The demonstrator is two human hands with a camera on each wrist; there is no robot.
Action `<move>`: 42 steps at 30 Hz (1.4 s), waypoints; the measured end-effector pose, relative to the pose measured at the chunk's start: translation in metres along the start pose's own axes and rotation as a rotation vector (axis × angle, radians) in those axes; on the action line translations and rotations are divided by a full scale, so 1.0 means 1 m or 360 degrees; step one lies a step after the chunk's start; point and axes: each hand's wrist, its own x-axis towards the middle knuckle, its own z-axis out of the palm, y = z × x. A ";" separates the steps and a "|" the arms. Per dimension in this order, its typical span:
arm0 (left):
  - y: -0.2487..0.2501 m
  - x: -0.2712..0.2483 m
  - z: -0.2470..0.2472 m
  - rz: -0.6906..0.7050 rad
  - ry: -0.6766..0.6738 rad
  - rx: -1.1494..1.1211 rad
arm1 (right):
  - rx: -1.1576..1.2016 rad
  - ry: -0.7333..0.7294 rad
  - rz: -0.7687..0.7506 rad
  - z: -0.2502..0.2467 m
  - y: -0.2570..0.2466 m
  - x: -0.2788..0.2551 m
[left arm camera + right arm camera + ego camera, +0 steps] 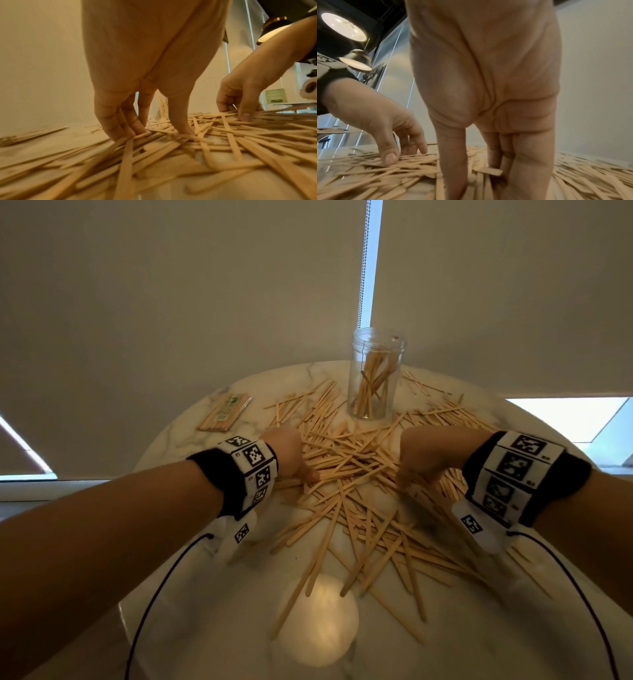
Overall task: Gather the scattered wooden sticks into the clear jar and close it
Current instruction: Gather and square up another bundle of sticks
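We have both hands down in the middle of the heap of wooden sticks (356, 460) that covers the round marble desk (191, 604). The left hand (291, 453) stands on the left side of the heap with its fingers (120, 125) pointing down, and their tips press on the top sticks; we cannot tell whether it has closed on any stick yet. The right hand (428, 460) stands on the right side, its fingers (498, 152) bent downward into the pile with a stick end between them and the thumb, so it seems to pinch a few sticks. We judge that the hands stand opposite each other in order to push the sticks together into one bundle, which is easier to lift than single pieces.

The clear jar (375, 374) stands upright at the far side of the desk, just behind the heap. It is open, and it holds only some sticks, leaning inside. We see no lid. A small packet (226, 412) lies at the far left.
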 end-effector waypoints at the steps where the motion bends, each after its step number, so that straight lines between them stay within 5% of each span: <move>1: 0.001 0.002 -0.002 -0.0004 -0.0006 0.0013 | 0.0027 0.0006 0.0001 -0.001 0.002 -0.001; 8: -0.002 0.007 -0.017 0.0040 -0.0114 0.0005 | 0.0339 0.0076 0.0065 -0.007 0.019 -0.013; 19: 0.015 -0.001 -0.016 0.0146 -0.0051 0.0217 | 0.0756 0.0541 -0.0080 -0.019 0.025 -0.029; 23: 0.002 0.008 -0.021 0.0113 -0.0050 -0.0401 | 0.0850 0.0718 -0.0246 -0.022 0.021 -0.034; 29: 0.007 0.007 -0.030 0.0021 0.0272 -0.1491 | 0.1129 0.0852 -0.0464 -0.019 0.000 -0.029; 37: 0.040 0.001 -0.030 0.0479 0.0345 -0.1747 | 0.1121 0.0919 -0.0688 -0.017 -0.049 -0.012; 42: 0.038 0.014 -0.025 0.0274 0.0504 -0.1956 | 0.1097 0.0947 -0.0778 -0.014 -0.058 -0.007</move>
